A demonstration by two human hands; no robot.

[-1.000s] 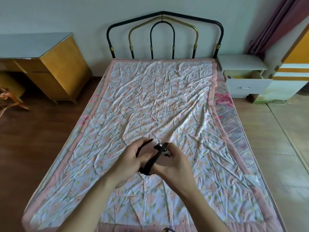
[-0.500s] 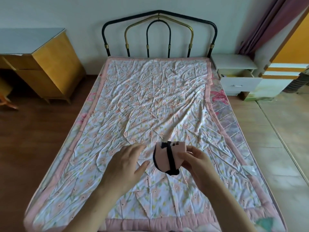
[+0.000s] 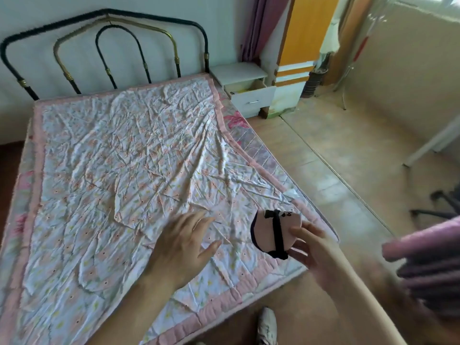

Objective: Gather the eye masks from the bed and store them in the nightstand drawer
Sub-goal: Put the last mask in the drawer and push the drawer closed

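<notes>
The right hand (image 3: pixel 313 247) pinches a folded pink mask (image 3: pixel 275 232) above the bed's (image 3: pixel 124 150) corner, the left hand (image 3: pixel 181 247) hangs open and empty, no other mask shows on the sheet, and the nightstand drawer (image 3: pixel 251 94) stands open, awaiting it.

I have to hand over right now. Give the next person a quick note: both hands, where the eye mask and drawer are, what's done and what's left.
Right hand: holds the folded pink eye mask, black strap wrapped around it, above the bed's near right corner.
Left hand: empty, fingers spread above the quilt.
Nightstand: beside the headboard, its drawer already pulled open.
Done: mask folded and picked up; no other masks visible on the bed.
Left: carry it to the drawer, drop it in, probably close the drawer.
</notes>
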